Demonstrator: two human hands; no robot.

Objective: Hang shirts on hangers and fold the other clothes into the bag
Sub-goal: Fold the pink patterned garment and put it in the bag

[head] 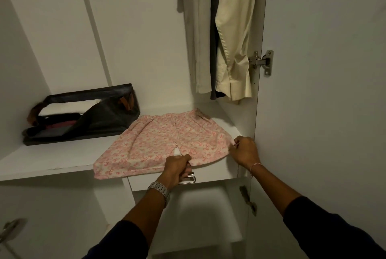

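Two hands at work inside a white wardrobe [62, 29], both on one garment. Open door [323, 70] on the right, hinge [262, 62] bolted to its inner edge. Hanging up top: a pale shirt [200, 39], something dark [214, 50] beside it, and a cream garment [234, 39] nearest the hinge, all three close together and clear of the shelf. Below, a white shelf [41, 158] running across the wardrobe. Spread flat on it, pink floral shorts [163, 139], waistband toward the back wall, leg hems toward the front, left leg hem drooping over the shelf's front edge. Left of the shorts, touching or just beside them, a dark bag [100, 121], top open, folded clothes stacked within: white on top, dark and maroon layers under it. Under the shelf edge, a drawer [208, 173] with a metal handle [188, 180]. Left hand [177, 168] curled, pinching the inner hem of the right leg near the crotch, fingers partly over the drawer handle. Right hand [245, 150] curled too, pinching the outer hem corner of that same leg, close to the wardrobe's side panel. Metal watch [159, 189] on the left wrist, thin bracelet [255, 165] on the right, dark sleeves on both arms.
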